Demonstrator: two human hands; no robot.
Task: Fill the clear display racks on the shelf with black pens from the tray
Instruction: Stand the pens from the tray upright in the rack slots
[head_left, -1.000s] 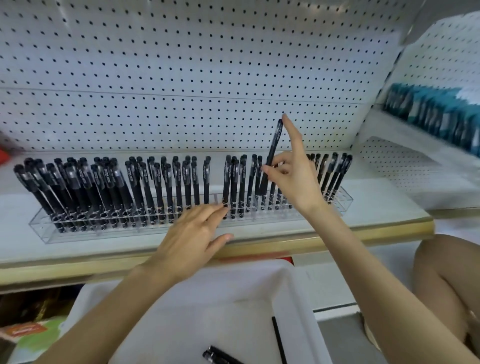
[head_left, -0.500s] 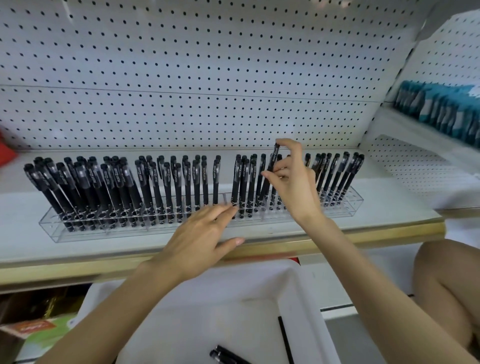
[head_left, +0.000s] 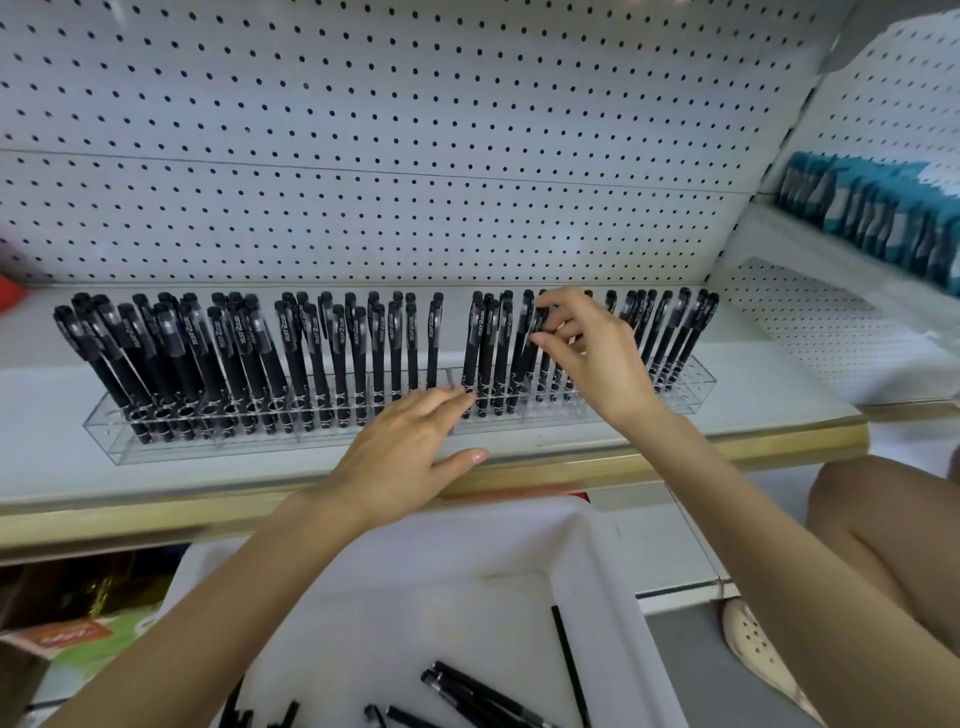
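Two clear display racks stand end to end on the white shelf, the left rack (head_left: 156, 447) and the right rack (head_left: 691, 387), both holding several upright black pens. My right hand (head_left: 592, 358) pinches the cap of one black pen (head_left: 535, 338) that stands in the right rack among its neighbours. My left hand (head_left: 410, 452) lies flat with straight fingers on the shelf, fingertips touching the front of the racks where they meet. The white tray (head_left: 587, 561) sits below the shelf with several loose black pens (head_left: 483, 696) in it.
White pegboard (head_left: 415, 156) backs the shelf. The shelf has a wooden front edge (head_left: 727, 452). Teal packets (head_left: 872, 208) hang on a side shelf at the right. My bare knee (head_left: 883, 519) and a white shoe (head_left: 753, 644) are at the lower right. Boxes (head_left: 78, 639) sit lower left.
My right hand has lowered the pen from above the row down into the right rack. My left hand has stayed on the shelf.
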